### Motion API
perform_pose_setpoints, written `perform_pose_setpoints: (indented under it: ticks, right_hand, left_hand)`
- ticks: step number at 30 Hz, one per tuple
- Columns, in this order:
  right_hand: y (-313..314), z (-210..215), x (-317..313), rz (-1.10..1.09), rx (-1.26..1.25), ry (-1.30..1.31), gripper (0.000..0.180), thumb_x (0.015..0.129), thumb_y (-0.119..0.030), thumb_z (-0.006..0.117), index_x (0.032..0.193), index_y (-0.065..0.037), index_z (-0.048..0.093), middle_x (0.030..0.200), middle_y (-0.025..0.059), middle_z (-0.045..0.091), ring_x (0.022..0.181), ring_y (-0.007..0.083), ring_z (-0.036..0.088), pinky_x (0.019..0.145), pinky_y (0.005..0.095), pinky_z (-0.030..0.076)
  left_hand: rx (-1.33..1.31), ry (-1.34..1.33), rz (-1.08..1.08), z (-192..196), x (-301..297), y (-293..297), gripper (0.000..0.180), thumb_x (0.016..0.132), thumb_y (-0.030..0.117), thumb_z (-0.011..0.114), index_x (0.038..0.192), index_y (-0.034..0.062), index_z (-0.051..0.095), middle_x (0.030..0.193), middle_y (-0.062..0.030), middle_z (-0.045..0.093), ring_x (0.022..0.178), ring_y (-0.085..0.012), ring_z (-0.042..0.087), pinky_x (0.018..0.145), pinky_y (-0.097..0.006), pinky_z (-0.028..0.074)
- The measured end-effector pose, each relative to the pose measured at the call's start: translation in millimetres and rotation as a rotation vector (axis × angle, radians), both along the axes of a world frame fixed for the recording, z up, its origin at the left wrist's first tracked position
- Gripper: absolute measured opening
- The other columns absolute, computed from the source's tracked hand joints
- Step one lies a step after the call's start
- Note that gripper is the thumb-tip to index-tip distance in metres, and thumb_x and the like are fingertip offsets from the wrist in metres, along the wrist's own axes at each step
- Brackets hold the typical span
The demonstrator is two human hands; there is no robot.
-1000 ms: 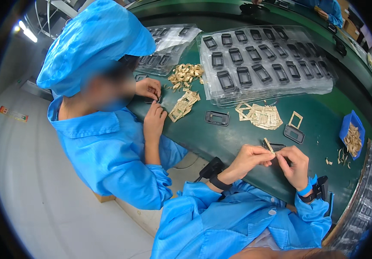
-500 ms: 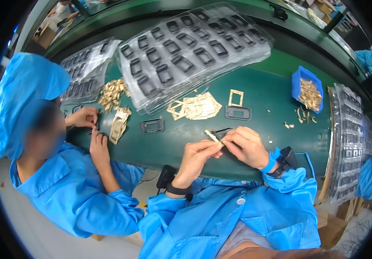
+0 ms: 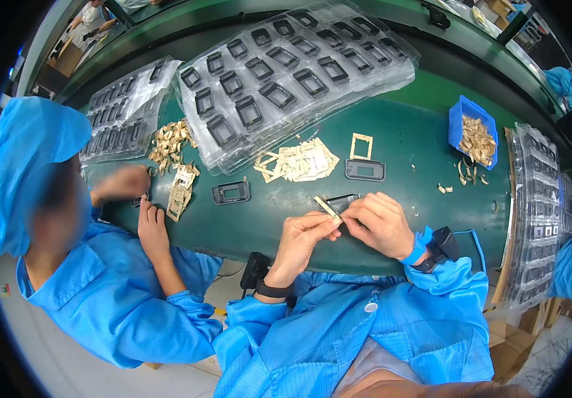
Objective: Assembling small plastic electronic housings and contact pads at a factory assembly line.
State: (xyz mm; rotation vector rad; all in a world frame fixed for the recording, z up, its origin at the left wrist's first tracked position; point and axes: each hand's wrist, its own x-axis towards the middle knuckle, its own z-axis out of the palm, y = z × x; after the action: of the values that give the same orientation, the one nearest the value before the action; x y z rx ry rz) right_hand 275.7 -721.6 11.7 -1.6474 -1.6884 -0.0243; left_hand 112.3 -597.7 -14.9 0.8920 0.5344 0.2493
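My left hand (image 3: 304, 240) pinches a narrow cream-coloured piece (image 3: 326, 207) between thumb and fingertips, and the piece slants up and away from the grip. Meeting it at its near end are the closed fingertips of my right hand (image 3: 380, 224); anything small between them is hidden. Just behind my fingers shows a black plastic frame (image 3: 344, 199), partly covered by my right hand; I cannot tell whether it is held or lies on the table. Farther off are another black frame (image 3: 365, 170), a single cream cut-out frame (image 3: 361, 146) and a pile of flat cream frames (image 3: 299, 161).
Clear plastic trays (image 3: 196, 126) of black frames lie at the back. A blue bin (image 3: 456, 126) of curled cream scraps stands at the right, beside stacked trays (image 3: 525, 265). At my left sits a co-worker (image 3: 100, 285) in blue, near another black frame (image 3: 231, 193).
The cream piece has turned slightly between my fingertips and shows more of its flat side. More of the black frame behind shows. The co-worker's far hand is blurred by motion.
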Motion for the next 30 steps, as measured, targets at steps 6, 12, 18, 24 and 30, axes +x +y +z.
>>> perform_pose_setpoints:
  ticks: [6, 12, 18, 24, 30]
  right_hand:
    - [-0.7, -1.5, -3.5, 0.006, -0.035, 0.059, 0.015, 0.078, -0.006, 0.075, 0.088, -0.005, 0.064, 0.087, 0.0074, 0.065, 0.078, 0.0255, 0.064, 0.068, 0.0362, 0.05]
    - [-0.9, -7.3, -2.4, 0.045, -0.079, 0.304, 0.012, 0.08, -0.002, 0.072, 0.09, -0.004, 0.065, 0.085, 0.0091, 0.064, 0.078, 0.0265, 0.065, 0.07, 0.0368, 0.053]
    - [-11.0, 14.0, 20.7, -0.186, -0.052, 0.466, 0.007, 0.082, 0.004, 0.066, 0.088, 0.0, 0.067, 0.085, 0.0094, 0.065, 0.075, 0.0182, 0.066, 0.07, 0.0302, 0.054]
    - [-80.1, 44.5, 157.9, -0.976, 0.221, -0.156, 0.006, 0.09, -0.004, 0.068, 0.095, 0.0, 0.068, 0.083, 0.0136, 0.067, 0.072, 0.025, 0.066, 0.067, 0.0338, 0.052]
    - [-115.1, 29.7, 217.9, -1.058, -0.146, -0.522, 0.014, 0.085, -0.001, 0.062, 0.094, -0.008, 0.07, 0.09, 0.0156, 0.071, 0.086, 0.0354, 0.067, 0.076, 0.0467, 0.052]
  left_hand:
    - [0.015, -0.032, -0.01, -3.2, -2.9, -0.9, 0.013, 0.09, 0.001, 0.073, 0.098, -0.0076, 0.076, 0.093, -0.0125, 0.068, 0.082, -0.0181, 0.066, 0.074, -0.028, 0.053]
    - [-0.03, -0.011, 0.004, 0.2, -3.8, -0.5, 0.011, 0.087, -0.002, 0.072, 0.094, -0.0089, 0.076, 0.094, -0.0127, 0.067, 0.084, -0.0191, 0.065, 0.075, -0.028, 0.052]
    - [-0.035, -0.122, -0.048, 0.4, -4.4, 7.8, 0.011, 0.085, -0.004, 0.07, 0.093, -0.0113, 0.075, 0.099, -0.0143, 0.065, 0.086, -0.0211, 0.064, 0.077, -0.03, 0.051]
    - [-0.087, -0.219, -0.104, 3.1, -19.7, 17.2, 0.013, 0.08, -0.004, 0.069, 0.089, -0.0087, 0.076, 0.103, -0.0191, 0.063, 0.088, -0.027, 0.065, 0.082, -0.037, 0.055]
    - [-0.191, -0.25, -0.24, 3.3, -1.9, 26.0, 0.017, 0.079, 0.004, 0.065, 0.084, -0.0113, 0.072, 0.101, -0.0196, 0.065, 0.093, -0.0282, 0.064, 0.082, -0.034, 0.052]
